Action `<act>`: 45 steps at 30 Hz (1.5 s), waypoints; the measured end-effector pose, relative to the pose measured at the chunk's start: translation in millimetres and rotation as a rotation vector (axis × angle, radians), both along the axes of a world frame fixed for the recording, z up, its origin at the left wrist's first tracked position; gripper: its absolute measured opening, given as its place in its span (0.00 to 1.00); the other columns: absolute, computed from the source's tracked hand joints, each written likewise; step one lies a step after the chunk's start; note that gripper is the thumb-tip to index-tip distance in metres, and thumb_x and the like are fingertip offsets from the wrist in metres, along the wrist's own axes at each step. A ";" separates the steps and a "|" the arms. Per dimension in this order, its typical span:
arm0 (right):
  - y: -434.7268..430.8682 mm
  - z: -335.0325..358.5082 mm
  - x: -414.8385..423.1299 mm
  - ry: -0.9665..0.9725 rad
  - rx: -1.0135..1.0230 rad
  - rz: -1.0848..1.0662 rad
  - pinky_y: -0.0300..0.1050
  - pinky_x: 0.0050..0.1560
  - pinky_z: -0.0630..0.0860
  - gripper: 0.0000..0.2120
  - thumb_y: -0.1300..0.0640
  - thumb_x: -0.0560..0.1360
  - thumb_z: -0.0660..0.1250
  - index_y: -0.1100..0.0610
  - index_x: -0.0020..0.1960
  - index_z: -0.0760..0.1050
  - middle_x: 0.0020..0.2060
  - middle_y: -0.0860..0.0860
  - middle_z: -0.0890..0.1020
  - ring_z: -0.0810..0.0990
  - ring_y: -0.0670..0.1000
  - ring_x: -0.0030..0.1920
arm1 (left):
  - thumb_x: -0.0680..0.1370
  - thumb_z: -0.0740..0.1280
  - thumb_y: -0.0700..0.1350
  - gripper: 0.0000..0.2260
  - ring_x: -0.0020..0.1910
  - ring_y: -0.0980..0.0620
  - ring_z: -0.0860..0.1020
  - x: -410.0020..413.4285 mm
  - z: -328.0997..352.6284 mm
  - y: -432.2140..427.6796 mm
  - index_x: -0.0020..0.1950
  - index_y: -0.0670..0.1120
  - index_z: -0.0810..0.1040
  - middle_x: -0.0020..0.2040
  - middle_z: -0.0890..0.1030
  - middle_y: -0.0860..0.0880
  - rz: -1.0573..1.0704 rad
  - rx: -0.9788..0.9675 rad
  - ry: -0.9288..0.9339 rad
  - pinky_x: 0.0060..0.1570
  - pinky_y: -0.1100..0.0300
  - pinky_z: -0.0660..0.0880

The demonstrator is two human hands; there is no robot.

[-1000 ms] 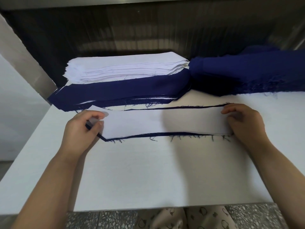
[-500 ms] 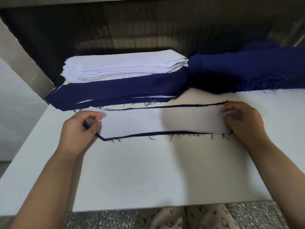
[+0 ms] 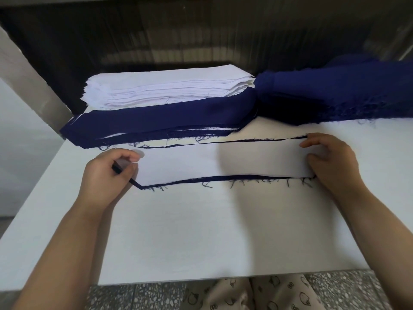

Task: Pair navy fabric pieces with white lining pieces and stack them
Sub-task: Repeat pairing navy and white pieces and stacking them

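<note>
White lining strip (image 3: 223,162) on frayed navy strip (image 3: 223,177), before paired stack (image 3: 156,121); L hand (image 3: 105,175), R hand (image 3: 333,166) pinch ends; stacking pending

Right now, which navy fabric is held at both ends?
The single navy piece nearest the person, under the white lining; left hand and right hand grip its ends. The navy stack and navy heap behind lie untouched.
</note>
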State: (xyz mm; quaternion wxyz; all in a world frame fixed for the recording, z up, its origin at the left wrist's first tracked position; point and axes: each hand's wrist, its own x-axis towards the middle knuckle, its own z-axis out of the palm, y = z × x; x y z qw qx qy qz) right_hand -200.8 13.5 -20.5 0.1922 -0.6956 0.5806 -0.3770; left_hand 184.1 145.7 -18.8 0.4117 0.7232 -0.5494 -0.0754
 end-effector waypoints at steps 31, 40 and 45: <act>3.6 0.6 3.2 0.163 0.034 -0.005 0.44 0.58 0.54 0.12 0.67 0.72 0.64 0.51 0.48 0.78 0.60 0.49 0.77 0.64 0.55 0.65 | 0.74 0.71 0.37 0.17 0.54 0.57 0.61 0.2 1.4 -1.6 0.51 0.59 0.77 0.47 0.76 0.66 0.134 0.054 -0.126 0.66 0.52 0.62; 2.1 2.9 2.3 0.201 0.059 0.032 0.47 0.59 0.57 0.09 0.64 0.73 0.65 0.53 0.49 0.78 0.59 0.51 0.78 0.71 0.57 0.62 | 0.74 0.70 0.39 0.15 0.47 0.59 0.60 1.2 0.0 -3.6 0.52 0.58 0.76 0.45 0.77 0.65 0.145 0.057 -0.111 0.64 0.50 0.64; 3.0 2.1 3.2 0.215 0.055 0.033 0.43 0.55 0.55 0.09 0.64 0.73 0.66 0.53 0.49 0.78 0.59 0.50 0.77 0.70 0.57 0.62 | 0.76 0.71 0.43 0.10 0.48 0.58 0.61 3.1 -1.5 -3.6 0.53 0.55 0.77 0.44 0.78 0.61 0.132 0.054 -0.110 0.62 0.55 0.63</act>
